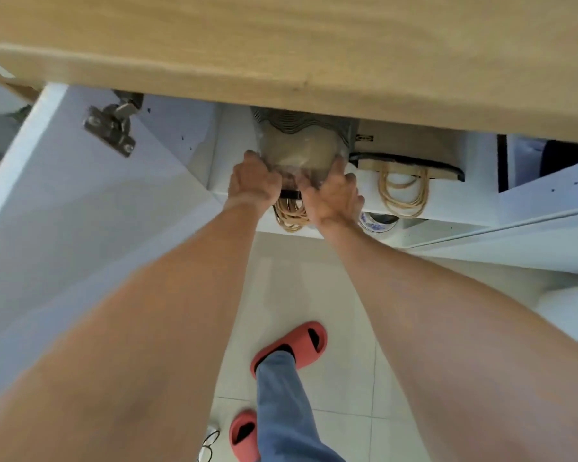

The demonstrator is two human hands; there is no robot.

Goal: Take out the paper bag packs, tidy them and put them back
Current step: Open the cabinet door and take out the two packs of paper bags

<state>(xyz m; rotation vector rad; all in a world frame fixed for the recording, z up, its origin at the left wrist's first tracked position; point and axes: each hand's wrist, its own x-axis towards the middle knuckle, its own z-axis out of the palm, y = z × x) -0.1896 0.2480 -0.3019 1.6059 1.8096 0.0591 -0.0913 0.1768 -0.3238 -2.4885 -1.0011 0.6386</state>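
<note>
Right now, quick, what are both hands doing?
Left hand: grips the left side of the clear-wrapped paper bag pack on the cabinet shelf.
Right hand: grips the pack's right side.

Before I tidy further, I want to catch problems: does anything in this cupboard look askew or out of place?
The tan rope handles of the flat brown paper bag pack on the right droop over the white shelf edge. Nothing looks spilled or damaged.
</note>
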